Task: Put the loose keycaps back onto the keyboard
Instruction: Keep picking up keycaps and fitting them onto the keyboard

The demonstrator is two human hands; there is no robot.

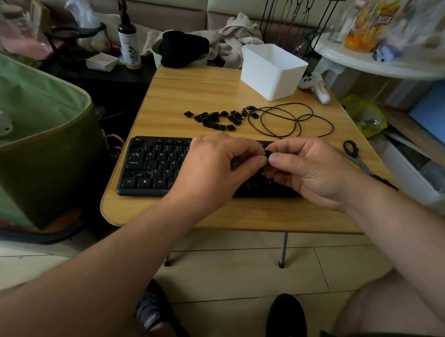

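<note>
Black and matte, the plastic keyboard [148,167] lies on a pale wood-grain counter [211,91] with rounded corners, its near edge parallel to the counter's front. White legends read Q, W, E, R, Tab, Caps Lock, Ctrl and Alt on the left side; a few sockets there look bare. Above the keyboard's middle the left hand [211,166] and right hand [307,168] meet, curled fingertips and thumbs of both pinching one small black keycap [268,154] between them. Behind the keyboard a loose heap of glossy, square black keycaps [218,119] is scattered on the counter, just beside a thin black cable [291,119] lying in loops. A white, matte rectangular plastic bin [273,74] stands farther back. Black-handled scissors [353,152] rest at the right edge. Writing on the bottle [129,43] behind is too blurred to read.
</note>
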